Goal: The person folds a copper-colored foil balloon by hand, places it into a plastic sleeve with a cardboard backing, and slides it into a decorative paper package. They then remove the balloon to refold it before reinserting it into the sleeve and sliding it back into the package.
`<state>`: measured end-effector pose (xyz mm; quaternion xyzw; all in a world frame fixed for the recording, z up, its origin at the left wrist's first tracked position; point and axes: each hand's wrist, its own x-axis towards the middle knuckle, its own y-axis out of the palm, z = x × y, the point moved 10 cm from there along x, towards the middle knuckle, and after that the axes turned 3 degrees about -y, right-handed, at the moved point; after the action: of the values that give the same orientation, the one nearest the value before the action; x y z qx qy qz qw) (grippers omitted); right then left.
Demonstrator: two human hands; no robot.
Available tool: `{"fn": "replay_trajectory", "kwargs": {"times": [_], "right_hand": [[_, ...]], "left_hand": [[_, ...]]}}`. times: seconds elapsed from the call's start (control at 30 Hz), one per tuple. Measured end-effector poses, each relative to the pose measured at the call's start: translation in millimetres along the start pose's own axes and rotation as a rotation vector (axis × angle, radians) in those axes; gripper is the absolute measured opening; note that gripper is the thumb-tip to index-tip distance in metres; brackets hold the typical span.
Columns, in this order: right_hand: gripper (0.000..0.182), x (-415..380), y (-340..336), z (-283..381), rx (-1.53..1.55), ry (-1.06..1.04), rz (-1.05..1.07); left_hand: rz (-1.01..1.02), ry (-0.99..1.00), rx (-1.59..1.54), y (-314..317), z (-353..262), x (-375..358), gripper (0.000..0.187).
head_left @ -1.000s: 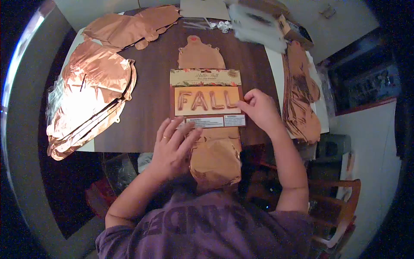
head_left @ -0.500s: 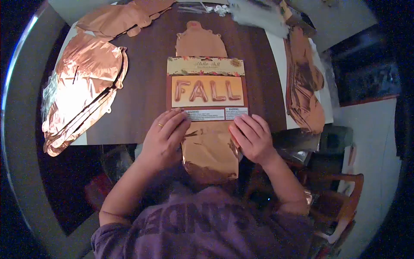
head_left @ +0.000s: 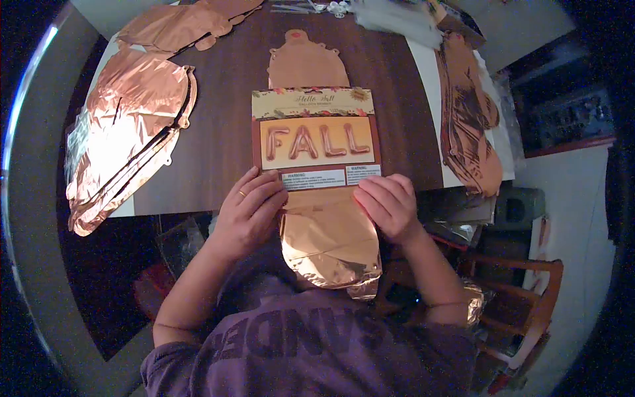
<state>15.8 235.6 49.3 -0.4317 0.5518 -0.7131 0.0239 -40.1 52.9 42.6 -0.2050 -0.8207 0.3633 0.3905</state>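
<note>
A printed cardboard package card [head_left: 316,173] reading "FALL" lies over a flat copper foil balloon [head_left: 307,65]. The balloon's rounded top shows beyond the card, and shiny foil [head_left: 331,248] hangs below it over the table's near edge, toward my shirt. My left hand [head_left: 251,208], with a ring on one finger, is closed on the card's lower left corner and the foil there. My right hand [head_left: 387,206] is closed at the lower right corner in the same way. Both thumbs are mostly hidden, as is the part of the balloon under the card.
Flat copper foil balloons lie on the brown table [head_left: 221,112]: a bright pile [head_left: 135,119] at left, another [head_left: 185,26] at far left, and a stack [head_left: 468,119] at right. Clear plastic bags [head_left: 397,25] lie at the back. A wooden chair [head_left: 529,304] stands at lower right.
The foil below the card has dropped and spread wider, showing a rounded lower edge. The card has shifted slightly left at its top. Both hands keep their hold.
</note>
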Motion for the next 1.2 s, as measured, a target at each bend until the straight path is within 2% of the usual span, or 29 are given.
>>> {"fn": "replay_trajectory", "kwargs": {"times": [0.07, 0.17, 0.47, 0.73, 0.97, 1.13, 1.2], "right_hand": [[0.027, 0, 1, -1, 0.009, -0.005, 0.0], [0.028, 1, 1, -2, 0.015, 0.007, -0.009], [0.029, 3, 3, -1, -0.014, 0.022, 0.026], [0.029, 4, 1, -1, 0.019, 0.043, 0.0], [0.024, 7, 6, -23, 0.246, 0.206, 0.034], [0.027, 13, 14, -50, 0.388, 0.396, 0.095], [0.029, 18, 11, -55, 0.487, 0.526, 0.001]], "left_hand": [[-0.03, -0.031, -0.024, -2, 3, -1, 0.035], [-0.074, -0.181, -0.086, -2, 14, -1, 0.039], [-0.036, -0.003, 0.078, -1, 1, 3, 0.043], [-0.038, -0.052, 0.061, 3, 5, -2, 0.04], [-0.002, -0.035, 0.09, 2, 7, 1, 0.029], [-0.065, -0.159, 0.014, -2, 18, 10, 0.026], [-0.06, -0.256, -0.014, -3, 24, 14, 0.029]]}}
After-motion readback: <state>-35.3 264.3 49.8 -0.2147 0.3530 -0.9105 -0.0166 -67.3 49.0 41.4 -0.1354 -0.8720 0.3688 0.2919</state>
